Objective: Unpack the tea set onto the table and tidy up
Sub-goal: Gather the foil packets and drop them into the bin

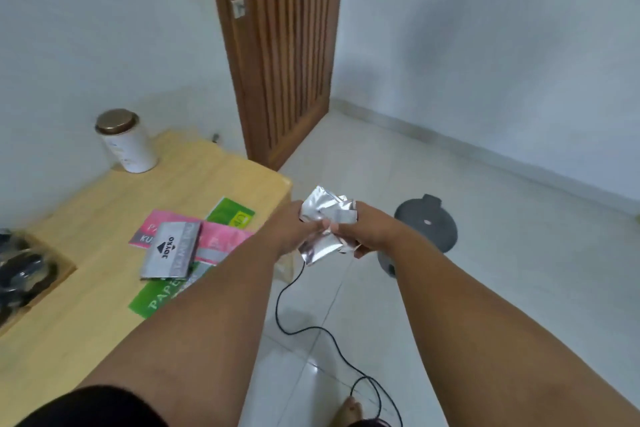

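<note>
1. Both hands are gripping one crumpled silver foil pouch (327, 218). The left hand (294, 224) is closing on its left edge and the right hand (367, 232) is pinching its right side, so the pouch is sitting between them.
2. The pouch is hanging in the air over the floor, past the corner of the tabletop (86, 315), not resting on anything. Its longer side is running roughly away from the person, though creasing is blurring the outline.
3. One grey round-lidded container (426, 222) is standing on the floor just right of the right hand and below it. I cannot tell whether it is a bin or an appliance. If the pouch is going there as rubbish, the right hand is clearly the nearer one.
4. The tabletop is lying to the left of the left hand, which makes that hand nearer for setting anything down there.
5. Left of the left hand, five flat packets seem to be overlapping: one silver JOYKO packet (171, 255), two pink packets (221, 243) and two green packets (152, 302).
6. Further left and beyond, one white tin canister (126, 142) with a bronze lid is standing upright.
7. At the far left, one open cardboard box (59, 267) is holding dark wrapped items, too blurred to count.
8. One black cable (311, 329) is trailing across the floor beneath both hands.
</note>
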